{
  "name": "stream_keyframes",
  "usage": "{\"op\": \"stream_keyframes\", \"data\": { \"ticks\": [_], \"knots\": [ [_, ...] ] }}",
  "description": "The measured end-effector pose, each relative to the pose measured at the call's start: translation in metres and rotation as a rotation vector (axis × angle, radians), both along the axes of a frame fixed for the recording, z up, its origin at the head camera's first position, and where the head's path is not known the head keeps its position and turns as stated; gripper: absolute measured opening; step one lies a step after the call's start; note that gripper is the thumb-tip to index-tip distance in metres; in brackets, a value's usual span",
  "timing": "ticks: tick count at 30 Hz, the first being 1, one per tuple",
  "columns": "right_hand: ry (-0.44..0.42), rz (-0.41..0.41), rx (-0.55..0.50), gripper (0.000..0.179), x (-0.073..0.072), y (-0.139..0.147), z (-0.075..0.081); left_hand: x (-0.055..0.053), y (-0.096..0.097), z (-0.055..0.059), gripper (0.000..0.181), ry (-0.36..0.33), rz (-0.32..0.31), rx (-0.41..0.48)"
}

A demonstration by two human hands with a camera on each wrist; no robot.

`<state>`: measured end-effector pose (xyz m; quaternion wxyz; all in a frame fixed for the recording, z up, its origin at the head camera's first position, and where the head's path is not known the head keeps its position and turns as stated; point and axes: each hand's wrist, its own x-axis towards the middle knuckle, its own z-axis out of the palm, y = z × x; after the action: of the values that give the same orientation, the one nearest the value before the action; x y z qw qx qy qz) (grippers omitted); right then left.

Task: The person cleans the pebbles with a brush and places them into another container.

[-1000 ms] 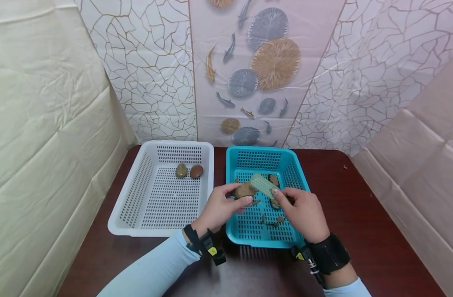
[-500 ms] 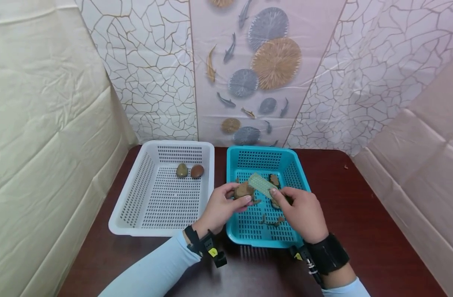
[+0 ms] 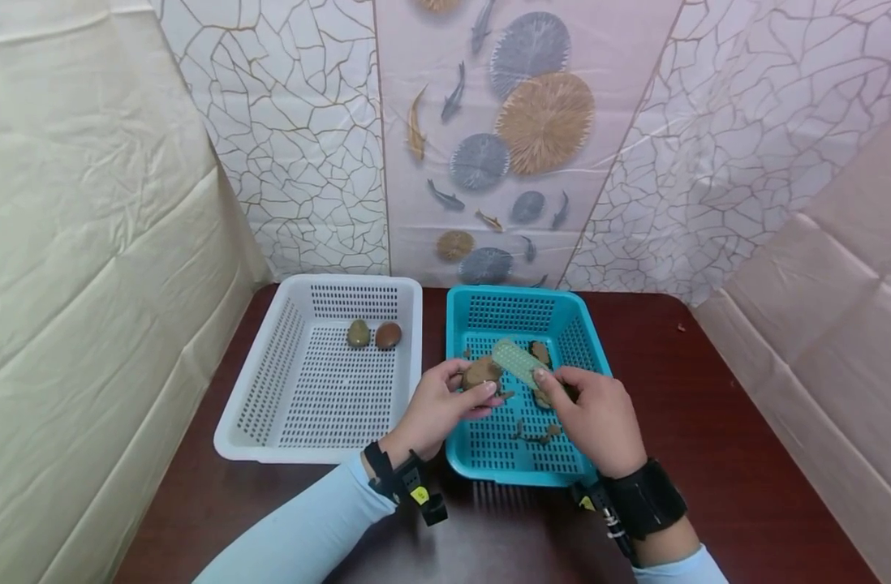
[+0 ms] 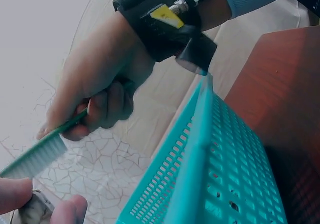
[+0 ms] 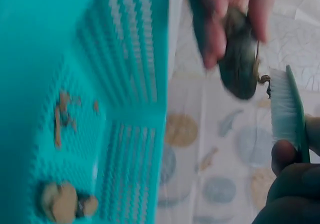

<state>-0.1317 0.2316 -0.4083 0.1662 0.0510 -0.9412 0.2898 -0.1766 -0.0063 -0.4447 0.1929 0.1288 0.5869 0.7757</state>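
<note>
In the head view my left hand (image 3: 438, 405) holds a stone (image 3: 482, 371) caked with brown mud over the teal basket (image 3: 456, 466). Thumb and fingers grip its sides. From the right wrist, a dark wet-looking face of the stone (image 5: 237, 59) shows, with a strand of mud hanging off its edge. My right hand (image 3: 602, 418) grips a green brush (image 3: 517, 362) by its handle, bristles turned toward the stone. White bristles (image 5: 282, 107) stand close beside the mud strand. The left wrist view has the brush (image 4: 37, 156) right above the stone (image 4: 34, 210).
Muddy lumps (image 3: 539, 353) and loose mud scraps (image 3: 540, 435) lie in the teal basket. To its left stands a white basket (image 3: 230, 442) with a greenish stone (image 3: 358, 333) and a reddish-brown stone (image 3: 388, 335). Both baskets rest on a dark red table (image 3: 708, 422).
The brush has shifted slightly left over the stone and then back to the right. The stone has tilted a little in the left hand. Both grips stay the same.
</note>
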Motion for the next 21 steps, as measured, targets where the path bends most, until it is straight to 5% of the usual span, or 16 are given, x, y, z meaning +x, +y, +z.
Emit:
{"op": "stream_keyframes", "data": {
  "ticks": [8, 15, 21],
  "knots": [
    [0.024, -0.083, 0.056, 0.038, -0.0008, 0.0049, 0.0021, -0.0013, 0.0021, 0.0011, 0.035, -0.035, 0.001, 0.017],
    [-0.014, 0.009, -0.007, 0.038, 0.0013, 0.0038, -0.0017, -0.0010, 0.0029, 0.0045, 0.034, -0.044, 0.000, 0.043],
    [-0.002, -0.093, 0.073, 0.037, 0.0046, 0.0091, -0.0016, 0.0009, 0.0016, 0.0048, 0.031, -0.035, 0.013, 0.077]
  ]
}}
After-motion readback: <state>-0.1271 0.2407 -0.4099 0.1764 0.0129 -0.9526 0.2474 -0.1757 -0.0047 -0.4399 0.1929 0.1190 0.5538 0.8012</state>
